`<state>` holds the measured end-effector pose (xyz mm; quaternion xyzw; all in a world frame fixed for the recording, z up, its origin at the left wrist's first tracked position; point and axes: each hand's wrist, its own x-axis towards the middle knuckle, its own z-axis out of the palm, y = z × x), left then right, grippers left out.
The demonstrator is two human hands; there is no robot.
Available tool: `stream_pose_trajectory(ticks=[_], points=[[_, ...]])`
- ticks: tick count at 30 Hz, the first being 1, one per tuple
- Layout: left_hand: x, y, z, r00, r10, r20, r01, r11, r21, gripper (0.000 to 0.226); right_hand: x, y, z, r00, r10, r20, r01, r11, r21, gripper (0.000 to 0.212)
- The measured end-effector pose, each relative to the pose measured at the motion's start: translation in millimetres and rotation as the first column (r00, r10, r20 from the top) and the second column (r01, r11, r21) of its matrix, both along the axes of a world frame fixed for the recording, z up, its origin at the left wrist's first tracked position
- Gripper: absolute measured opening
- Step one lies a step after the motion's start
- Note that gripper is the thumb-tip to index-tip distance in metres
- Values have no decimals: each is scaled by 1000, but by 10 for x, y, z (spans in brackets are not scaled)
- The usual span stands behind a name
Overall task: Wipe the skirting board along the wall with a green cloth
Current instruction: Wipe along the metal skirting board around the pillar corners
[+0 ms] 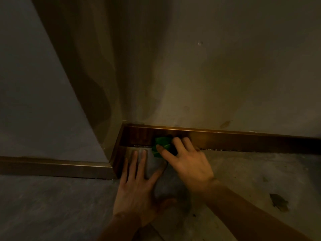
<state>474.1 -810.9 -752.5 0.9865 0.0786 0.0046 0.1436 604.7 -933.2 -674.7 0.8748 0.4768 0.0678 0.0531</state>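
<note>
Grey floor (52, 206) holds the flat, open left hand (139, 193), holding nothing. At one o'clock, the right hand (187, 162) closes its grip on the green cloth (160, 145), pressing it against the skirting board (243, 140) near the corner. Wiping is underway; next, slide toward three o'clock.

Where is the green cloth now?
The crumpled green cloth is under the right hand, pressed on the brown wooden skirting board near the corner.
</note>
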Motion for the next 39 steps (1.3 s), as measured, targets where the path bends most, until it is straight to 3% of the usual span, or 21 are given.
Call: stream_pose_trajectory(ticks=[9, 16, 22, 39], points=[[-9, -16, 45, 1000, 24, -4, -24, 1000, -14, 103, 92, 56, -63, 993, 69, 97, -59, 992, -107, 42], [-14, -1, 51, 1000, 18, 12, -18, 1000, -23, 101, 133, -100, 27, 989, -5, 147, 28, 988, -153, 42], [-10, 8, 39, 999, 14, 31, -13, 1000, -21, 100, 185, -291, 81, 989, -95, 110, 120, 963, -243, 55], [-18, -6, 12, 1000, 13, 23, -13, 1000, 4, 95, 356, -918, 196, 923, -376, 82, 383, 876, -294, 49]])
